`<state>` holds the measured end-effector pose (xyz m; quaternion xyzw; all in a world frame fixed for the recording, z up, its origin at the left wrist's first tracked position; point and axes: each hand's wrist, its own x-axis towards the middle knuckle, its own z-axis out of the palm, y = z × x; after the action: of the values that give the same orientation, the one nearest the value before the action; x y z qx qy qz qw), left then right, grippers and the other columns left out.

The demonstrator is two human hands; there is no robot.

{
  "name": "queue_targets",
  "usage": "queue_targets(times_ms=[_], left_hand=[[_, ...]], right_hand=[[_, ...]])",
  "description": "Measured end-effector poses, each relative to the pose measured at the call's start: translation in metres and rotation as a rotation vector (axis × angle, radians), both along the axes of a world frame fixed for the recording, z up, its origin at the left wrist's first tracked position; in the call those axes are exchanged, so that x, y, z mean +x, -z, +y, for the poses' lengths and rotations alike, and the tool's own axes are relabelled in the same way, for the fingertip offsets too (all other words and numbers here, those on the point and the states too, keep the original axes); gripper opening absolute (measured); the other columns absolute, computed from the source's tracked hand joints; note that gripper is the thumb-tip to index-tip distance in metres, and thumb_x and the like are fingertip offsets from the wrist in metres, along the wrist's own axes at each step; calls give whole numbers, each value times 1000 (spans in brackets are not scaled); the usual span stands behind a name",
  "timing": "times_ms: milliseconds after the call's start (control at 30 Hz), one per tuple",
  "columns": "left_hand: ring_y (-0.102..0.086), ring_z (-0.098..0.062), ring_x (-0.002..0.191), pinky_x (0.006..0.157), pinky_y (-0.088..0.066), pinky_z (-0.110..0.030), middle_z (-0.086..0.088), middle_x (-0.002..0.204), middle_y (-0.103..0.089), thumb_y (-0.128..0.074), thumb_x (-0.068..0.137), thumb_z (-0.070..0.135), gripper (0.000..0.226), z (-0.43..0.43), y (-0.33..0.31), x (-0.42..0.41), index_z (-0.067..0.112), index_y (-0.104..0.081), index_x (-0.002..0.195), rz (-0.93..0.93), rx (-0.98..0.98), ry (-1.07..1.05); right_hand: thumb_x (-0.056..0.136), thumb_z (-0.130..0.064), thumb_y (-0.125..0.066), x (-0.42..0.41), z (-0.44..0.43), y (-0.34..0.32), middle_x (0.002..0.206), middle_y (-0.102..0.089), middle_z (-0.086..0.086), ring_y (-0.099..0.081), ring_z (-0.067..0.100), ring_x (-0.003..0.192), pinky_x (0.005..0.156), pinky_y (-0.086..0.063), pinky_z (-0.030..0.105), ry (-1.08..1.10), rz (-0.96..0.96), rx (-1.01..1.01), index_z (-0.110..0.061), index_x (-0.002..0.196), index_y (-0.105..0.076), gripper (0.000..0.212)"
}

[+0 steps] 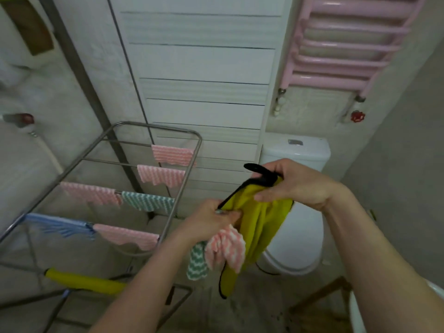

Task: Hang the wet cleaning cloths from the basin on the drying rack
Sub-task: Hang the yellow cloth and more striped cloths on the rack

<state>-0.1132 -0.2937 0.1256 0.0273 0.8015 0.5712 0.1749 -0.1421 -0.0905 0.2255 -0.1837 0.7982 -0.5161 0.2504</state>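
The yellow cloth [262,219] hung limp just right of the drying rack [168,131] — left hand [211,219] gripped its trimmed edge plus a pink cloth [225,248], right hand [295,186] pinched the top corner — likely light, floppy, best held along the hem.

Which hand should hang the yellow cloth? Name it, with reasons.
Probably the right hand: it grips only the yellow cloth. The left hand, though nearer the drying rack, also clutches the pink cloth and green cloth.
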Motion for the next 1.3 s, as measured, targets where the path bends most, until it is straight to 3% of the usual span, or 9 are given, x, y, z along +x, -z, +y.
queue_targets(times_ms=[200, 300, 533, 633, 733, 833, 1033, 1167, 1300], left_hand=[[-63, -9, 68, 67, -47, -23, 9, 62, -66, -64, 89, 27, 18, -52, -15, -4, 18, -69, 74, 175, 5, -330], [-62, -13, 69, 68, -46, -27, -8, 71, -72, -63, 89, 22, 20, -67, -26, -7, 9, -73, 77, 255, 73, -466], [-68, -12, 75, 74, -50, -27, -7, 80, -74, -59, 91, 36, 34, -75, -32, -34, 6, -73, 86, 93, -48, -467], [-71, -30, 84, 87, -53, -42, -15, 87, -74, -63, 85, 41, 37, -73, -35, -52, 6, -72, 93, -114, 214, -559], [-71, -31, 69, 68, -56, -37, -21, 76, -71, -69, 81, 35, 35, -60, -43, -73, 1, -67, 84, -214, 476, -633], [-69, -26, 56, 47, -53, -25, -20, 65, -69, -70, 76, 27, 27, -41, -51, -100, 1, -65, 71, -184, 587, -685], [-67, -28, 59, 64, -59, -35, -23, 71, -69, -71, 75, 14, 16, -19, -67, -156, -2, -73, 76, -57, 512, -574], [-69, -34, 81, 79, -57, -41, -20, 88, -73, -77, 64, 22, 32, -22, -75, -169, 8, -75, 92, 127, 331, -629], [-63, -16, 51, 47, -51, -22, -8, 62, -68, -71, 61, 0, 9, -35, -83, -171, 5, -68, 68, 243, 514, -809]], right_hand=[[75, -2, -75, -33, -9, -22, 78, -68, 0, -61, 5, 71, 66, -47, 16, 302, 332, 152, -15, 83, -72, 16], [75, -2, -77, -51, -10, -18, 63, -58, -2, -54, 1, 52, 51, -45, 14, 404, 361, 124, -15, 78, -70, 15], [79, 7, -70, -104, -12, 22, 87, -65, 14, -64, 20, 75, 68, -59, 23, 420, 48, -161, -7, 88, -69, 16], [85, 13, -59, -132, -23, 40, 96, -67, 16, -65, 22, 83, 69, -58, 19, 412, -68, -254, -3, 91, -68, 20], [89, 7, -57, -159, -34, 53, 91, -64, 15, -65, 20, 77, 65, -58, 19, 424, -144, -272, -1, 93, -69, 15], [91, -5, -60, -180, -51, 55, 89, -66, 10, -63, 18, 78, 67, -56, 21, 311, -99, -212, -5, 103, -69, 15], [83, -11, -73, -225, -77, 33, 111, -70, -9, -64, 4, 105, 94, -49, 21, -324, 117, -90, -28, 115, -66, 36], [82, -14, -73, -261, -71, 35, 84, -73, -4, -66, 8, 81, 82, -52, 36, -239, 264, -71, -23, 90, -75, 12], [83, -10, -72, -284, -61, 30, 79, -71, 0, -65, 11, 78, 79, -51, 29, -193, 97, -260, -14, 87, -75, 6]])
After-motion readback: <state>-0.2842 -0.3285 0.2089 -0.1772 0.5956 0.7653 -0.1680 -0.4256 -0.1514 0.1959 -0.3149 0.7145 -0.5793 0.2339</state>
